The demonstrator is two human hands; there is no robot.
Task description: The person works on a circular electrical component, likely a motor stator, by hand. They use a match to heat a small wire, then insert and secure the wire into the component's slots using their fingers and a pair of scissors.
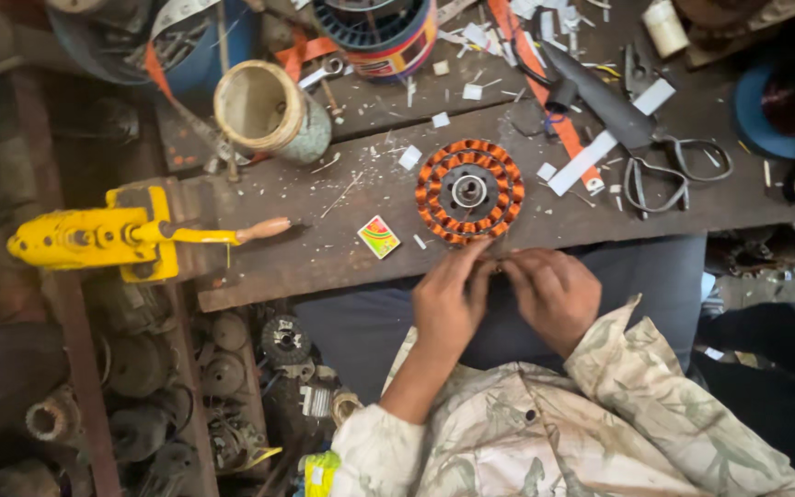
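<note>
From the left along the bench: one yellow hand winder (94,237) with a wooden-handled crank, one open tin (264,109), one small colourful card (378,236), one round copper-wound stator (469,191) lying flat, one pair of scissors (664,166). The stator sits just beyond the fingertips, a touch nearer the left hand (448,299). The left hand and the right hand (552,293) meet at its near rim, fingers pinched together on something too small to make out.

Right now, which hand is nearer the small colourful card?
Left. The left hand is just right of and below the card; the right hand lies farther right.
</note>
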